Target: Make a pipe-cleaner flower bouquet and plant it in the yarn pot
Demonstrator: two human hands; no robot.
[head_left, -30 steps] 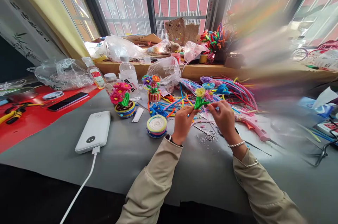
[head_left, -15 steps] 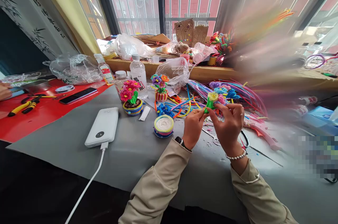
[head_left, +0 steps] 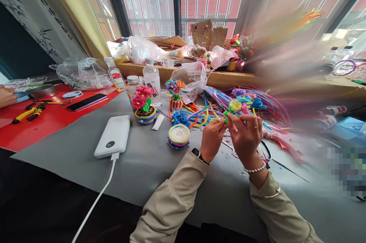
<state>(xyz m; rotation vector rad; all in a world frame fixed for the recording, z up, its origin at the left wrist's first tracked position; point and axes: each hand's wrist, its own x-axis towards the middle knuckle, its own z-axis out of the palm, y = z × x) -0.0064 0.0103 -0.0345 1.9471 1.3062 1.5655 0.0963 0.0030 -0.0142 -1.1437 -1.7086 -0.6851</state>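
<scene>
Small pot (head_left: 145, 115) holding pink flowers near the tabletop's far edge, another pot (head_left: 178, 136) filled white beside my left hand (head_left: 212, 137), both it and my right hand (head_left: 246, 136) pinched tight on a green-stemmed flower (head_left: 233, 108) above the tabletop (head_left: 148, 166).

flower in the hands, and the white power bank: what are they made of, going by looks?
Flower, held by left hand and right hand: likely fuzzy pipe cleaner, with a matte, fluffy yellow bloom and green stem. Power bank: probably hard plastic; smooth white shell with a faint sheen.
</scene>
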